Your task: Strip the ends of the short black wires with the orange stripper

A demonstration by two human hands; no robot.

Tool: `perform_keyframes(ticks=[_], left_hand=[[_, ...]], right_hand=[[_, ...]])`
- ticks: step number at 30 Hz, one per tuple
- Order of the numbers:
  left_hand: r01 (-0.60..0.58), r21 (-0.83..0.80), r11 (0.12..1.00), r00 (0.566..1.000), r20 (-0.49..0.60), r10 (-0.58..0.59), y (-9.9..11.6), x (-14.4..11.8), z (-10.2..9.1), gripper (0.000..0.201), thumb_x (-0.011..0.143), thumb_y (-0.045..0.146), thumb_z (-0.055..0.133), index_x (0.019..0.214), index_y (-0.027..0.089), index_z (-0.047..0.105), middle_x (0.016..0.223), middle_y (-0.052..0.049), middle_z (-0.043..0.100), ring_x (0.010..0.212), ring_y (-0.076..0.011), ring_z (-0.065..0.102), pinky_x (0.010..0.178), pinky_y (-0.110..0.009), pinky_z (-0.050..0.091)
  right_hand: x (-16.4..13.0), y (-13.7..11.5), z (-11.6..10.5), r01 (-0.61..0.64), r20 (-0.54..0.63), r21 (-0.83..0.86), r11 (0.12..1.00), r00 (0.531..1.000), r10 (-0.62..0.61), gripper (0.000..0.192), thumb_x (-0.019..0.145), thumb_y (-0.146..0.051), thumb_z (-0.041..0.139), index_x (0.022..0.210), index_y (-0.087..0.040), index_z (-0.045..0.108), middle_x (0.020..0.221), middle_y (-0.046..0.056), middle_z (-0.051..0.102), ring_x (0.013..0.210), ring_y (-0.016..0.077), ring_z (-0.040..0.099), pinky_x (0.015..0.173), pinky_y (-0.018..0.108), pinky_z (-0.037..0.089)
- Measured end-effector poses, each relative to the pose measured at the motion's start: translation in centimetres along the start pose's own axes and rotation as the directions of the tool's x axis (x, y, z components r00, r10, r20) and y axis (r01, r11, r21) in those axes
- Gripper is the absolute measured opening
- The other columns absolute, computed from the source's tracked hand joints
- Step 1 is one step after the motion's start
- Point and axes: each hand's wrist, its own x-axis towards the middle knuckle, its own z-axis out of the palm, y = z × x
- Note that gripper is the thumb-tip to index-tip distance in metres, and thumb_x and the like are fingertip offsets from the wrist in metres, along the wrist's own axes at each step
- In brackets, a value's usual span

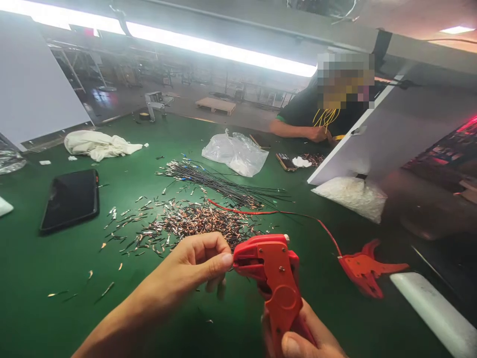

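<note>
A red stripper [276, 278] is gripped upright in the right hand [301, 333], low in the middle of the view, its jaws turned toward the left hand [203, 261]. The left hand's thumb and fingers are pinched together right at those jaws; what is pinched cannot be made out. The hands are close together, joined through the tool. Just beyond them, on the green table [30, 278], a pile of stripped bits [194, 221] is spread, with a bundle of dark wires [219, 184] behind it. A second stripper [363, 271] lies to the right, a red wire [268, 213] running to it. A co-worker's hand [318, 133] is seen across the table.
</note>
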Motion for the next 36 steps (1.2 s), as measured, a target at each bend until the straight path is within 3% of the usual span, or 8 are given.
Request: perform_keyframes(ticks=[4,9,13,17,23,29,36], left_hand=[[0.007,0.012,1.000,1.000,0.022,-0.007,-0.1,-0.1,-0.1,0.046,0.080,0.058,0.072,0.074,0.016,0.053,0.057,0.004,0.056,0.051,-0.0074,0.048,0.052,-0.019,0.031],[0.016,0.062,0.998,1.000,0.011,-0.016,0.4,0.1,0.1,0.051,0.077,0.064,0.070,0.072,0.016,0.054,0.058,0.003,0.056,0.053,-0.0084,0.047,0.055,-0.021,0.034],[0.026,0.114,0.993,0.999,-0.029,-0.023,0.4,0.2,0.4,0.053,0.078,0.067,0.067,0.067,0.016,0.054,0.057,0.003,0.053,0.054,-0.0103,0.049,0.057,-0.023,0.037],[-0.005,0.097,0.995,0.999,-0.051,0.010,0.0,0.1,0.5,0.049,0.081,0.062,0.066,0.069,0.017,0.054,0.056,0.004,0.053,0.055,-0.0112,0.052,0.058,-0.023,0.037],[-0.023,0.047,0.999,0.996,-0.086,0.027,0.1,0.4,0.6,0.042,0.080,0.056,0.072,0.078,0.016,0.058,0.061,0.003,0.059,0.057,-0.0106,0.053,0.059,-0.023,0.038],[-0.038,0.059,0.997,0.995,-0.090,0.044,0.6,0.1,0.7,0.041,0.080,0.054,0.072,0.074,0.015,0.059,0.062,0.001,0.062,0.058,-0.0108,0.053,0.062,-0.024,0.041],[-0.050,0.125,0.991,0.992,-0.111,0.064,0.7,-0.2,0.8,0.033,0.082,0.046,0.071,0.074,0.016,0.060,0.064,0.000,0.063,0.062,-0.0128,0.056,0.063,-0.025,0.044]], right_hand=[[-0.5,1.9,-0.1,0.019,-0.078,-0.004,1.000,0.997,-0.020,0.054,0.076,-0.068,0.069,0.068,-0.020,0.047,0.057,-0.009,0.025,0.049,0.0059,0.019,0.045,0.024,0.016],[-0.9,2.4,0.4,-0.019,-0.213,0.071,0.997,0.976,0.033,0.051,0.076,-0.066,0.072,0.082,-0.019,0.050,0.060,-0.009,0.029,0.051,0.0069,0.021,0.049,0.026,0.017],[-0.5,1.2,0.4,-0.045,-0.121,0.100,0.994,0.991,0.057,0.051,0.080,-0.068,0.066,0.073,-0.019,0.053,0.052,-0.009,0.030,0.047,0.0072,0.021,0.049,0.027,0.020],[0.0,0.2,0.3,-0.047,-0.102,0.104,0.993,0.993,0.058,0.055,0.079,-0.069,0.065,0.064,-0.018,0.053,0.052,-0.006,0.037,0.048,0.0078,0.029,0.050,0.028,0.021],[0.4,-0.3,0.4,-0.045,-0.072,0.119,0.992,0.996,0.054,0.055,0.078,-0.068,0.067,0.067,-0.015,0.057,0.056,-0.004,0.043,0.052,0.0081,0.036,0.051,0.025,0.026],[1.0,0.7,0.2,0.079,-0.007,0.119,0.990,0.997,-0.079,0.053,0.082,-0.066,0.063,0.066,-0.016,0.056,0.053,-0.005,0.037,0.046,0.0065,0.033,0.043,0.022,0.025],[0.7,1.3,0.0,0.044,0.011,0.195,0.980,0.999,-0.048,0.048,0.083,-0.061,0.064,0.080,-0.013,0.060,0.058,-0.005,0.039,0.048,0.0066,0.033,0.043,0.021,0.024]])
